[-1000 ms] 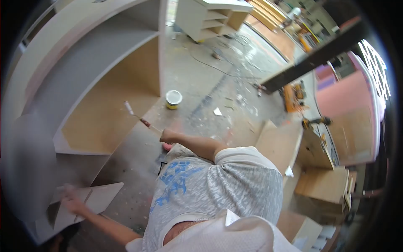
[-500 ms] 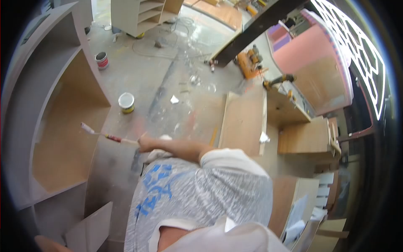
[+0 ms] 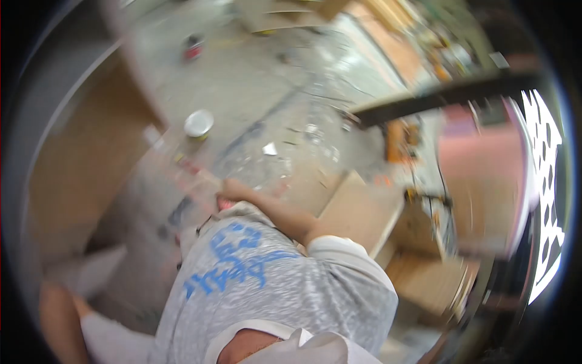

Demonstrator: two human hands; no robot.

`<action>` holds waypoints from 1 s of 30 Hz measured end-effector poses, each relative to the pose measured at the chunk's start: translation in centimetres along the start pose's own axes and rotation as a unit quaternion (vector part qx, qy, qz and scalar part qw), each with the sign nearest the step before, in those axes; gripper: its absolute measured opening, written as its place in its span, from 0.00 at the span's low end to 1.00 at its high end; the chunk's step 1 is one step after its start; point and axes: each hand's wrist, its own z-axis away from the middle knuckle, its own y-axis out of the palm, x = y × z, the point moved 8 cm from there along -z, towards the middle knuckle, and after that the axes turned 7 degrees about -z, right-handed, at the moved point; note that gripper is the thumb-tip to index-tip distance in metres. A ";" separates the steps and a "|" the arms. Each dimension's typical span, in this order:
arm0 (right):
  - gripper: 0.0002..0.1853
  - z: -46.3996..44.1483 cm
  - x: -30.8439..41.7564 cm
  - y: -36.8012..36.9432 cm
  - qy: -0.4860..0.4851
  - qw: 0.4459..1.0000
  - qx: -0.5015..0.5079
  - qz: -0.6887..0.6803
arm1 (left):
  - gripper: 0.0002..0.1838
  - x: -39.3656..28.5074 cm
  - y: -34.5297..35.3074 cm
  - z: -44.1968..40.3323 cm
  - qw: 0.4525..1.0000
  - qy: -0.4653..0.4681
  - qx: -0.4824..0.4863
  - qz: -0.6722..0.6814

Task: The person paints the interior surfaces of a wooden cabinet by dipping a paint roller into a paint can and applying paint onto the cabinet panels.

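Note:
My right hand (image 3: pixel 230 192) is closed around the handle of a small paint roller (image 3: pixel 206 178), in front of my grey shirt. Its pale roller head (image 3: pixel 153 137) points up and left, close to the front edge of a curved wooden cabinet (image 3: pixel 91 151); blur hides whether the two touch. Only part of my left arm (image 3: pixel 59 315) shows at the lower left, and the hand is out of sight. Beyond the roller, a white-topped bucket (image 3: pixel 199 124) stands on the floor.
A red and dark can (image 3: pixel 193 47) stands farther off on the floor. Wooden panels (image 3: pixel 361 212) and a cabinet box lie to the right, near a dark post (image 3: pixel 448 100) and a pink curved unit (image 3: pixel 482 176). Scraps and a cable litter the stained floor.
My view has turned and tilted, shifting the room in the frame and blurring it. The roller stays in my right hand. More of my left arm shows now.

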 end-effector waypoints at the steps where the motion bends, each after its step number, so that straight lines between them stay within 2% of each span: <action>1: 0.28 0.1 -1.7 -0.7 -0.005 0.999 -0.032 -0.032 | 0.25 -0.6 -0.2 0.3 1.000 -0.005 -0.011 -0.009; 2: 0.30 -0.4 -3.7 -1.1 0.003 0.999 -0.041 0.007 | 0.25 -1.0 -0.7 0.9 0.999 -0.014 -0.024 -0.023; 4: 0.24 -1.5 -10.0 -0.1 0.110 0.988 0.005 -0.106 | 0.25 -0.5 -1.8 3.2 0.994 -0.063 -0.061 -0.068; 5: 0.22 -1.6 -12.4 -0.2 0.094 0.991 -0.004 -0.095 | 0.25 1.0 -2.4 5.5 0.986 -0.109 -0.087 -0.095; 6: 0.19 -2.3 -13.6 -0.6 0.077 0.993 -0.024 -0.091 | 0.25 2.8 -2.8 8.3 0.973 -0.161 -0.111 -0.125; 8: 0.16 -1.9 -14.5 -2.4 0.088 0.995 -0.050 -0.008 | 0.25 7.9 -1.7 17.3 0.916 -0.336 -0.140 -0.166; 10: 0.15 -0.2 -10.1 -4.1 0.233 0.961 0.005 -0.150 | 0.25 12.9 3.4 31.8 0.809 -0.555 -0.110 -0.162; 11: 0.14 -1.0 -10.1 -4.1 0.252 0.956 0.046 -0.143 | 0.28 13.8 7.7 41.6 0.738 -0.655 -0.064 -0.148; 12: 0.13 -2.8 -10.7 -4.6 0.222 0.964 0.068 -0.128 | 0.26 11.9 11.5 48.9 0.630 -0.764 -0.012 -0.139; 13: 0.13 -5.3 -11.7 -5.6 0.214 0.968 0.060 -0.113 | 0.31 9.9 15.4 55.3 0.593 -0.795 0.039 -0.123; 14: 0.12 -7.8 -12.5 -6.1 0.205 0.972 0.052 -0.103 | 0.32 7.2 19.5 62.4 0.609 -0.776 0.096 -0.131; 15: 0.12 -9.5 -12.5 -6.3 0.200 0.974 0.050 -0.088 | 0.36 4.5 22.8 65.0 0.544 -0.817 0.173 -0.078; 16: 0.11 -11.2 -12.5 -6.9 0.195 0.977 0.047 -0.071 | 0.39 1.5 25.3 66.7 0.523 -0.835 0.153 -0.075; 17: 0.11 -13.8 -14.0 -6.7 0.172 0.983 0.035 -0.056 | 0.41 -0.9 26.9 66.2 0.410 -0.881 0.231 -0.053; 19: 0.11 -18.9 -16.4 -5.7 0.159 0.984 0.047 -0.061 | 0.41 -4.4 31.3 69.4 0.366 -0.895 0.251 -0.038; 20: 0.11 -22.4 -15.9 -6.0 0.141 0.987 0.050 -0.063 | 0.41 -2.9 33.6 69.7 0.368 -0.899 0.236 -0.039; 21: 0.11 -25.2 -16.1 -5.8 0.152 0.984 0.074 -0.053 | 0.43 -3.9 36.1 70.5 0.318 -0.927 0.198 0.019; 22: 0.10 -27.5 -15.9 -5.2 0.108 0.989 0.062 -0.077 | 0.44 -6.7 38.1 71.1 0.258 -0.949 0.162 0.078; 23: 0.09 -28.8 -15.9 -4.0 0.154 0.977 0.091 -0.117 | 0.44 -8.0 40.0 71.4 0.241 -0.955 0.155 0.082; 25: 0.08 -32.5 -14.7 -2.8 0.201 0.960 0.126 -0.148 | 0.46 -10.4 44.4 72.2 0.115 -0.976 0.177 0.057; 26: 0.07 -34.1 -14.7 -2.0 0.208 0.957 0.133 -0.149 | 0.46 -10.9 45.6 70.9 0.104 -0.977 0.175 0.061; 27: 0.06 -36.2 -16.1 -1.2 0.249 0.945 0.112 -0.180 | 0.45 -10.4 45.2 68.5 0.097 -0.973 0.208 0.018; 28: 0.06 -39.0 -17.0 -0.4 0.251 0.945 0.114 -0.175 | 0.45 -9.7 44.9 67.5 0.091 -0.966 0.240 -0.025; 29: 0.06 -41.4 -18.7 0.5 0.320 0.914 0.104 -0.226 | 0.42 -10.2 45.4 68.2 0.109 -0.953 0.271 -0.077; 30: 0.07 -42.6 -20.4 1.5 0.390 0.873 0.093 -0.276 | 0.42 -10.8 45.8 68.9 0.104 -0.954 0.271 -0.075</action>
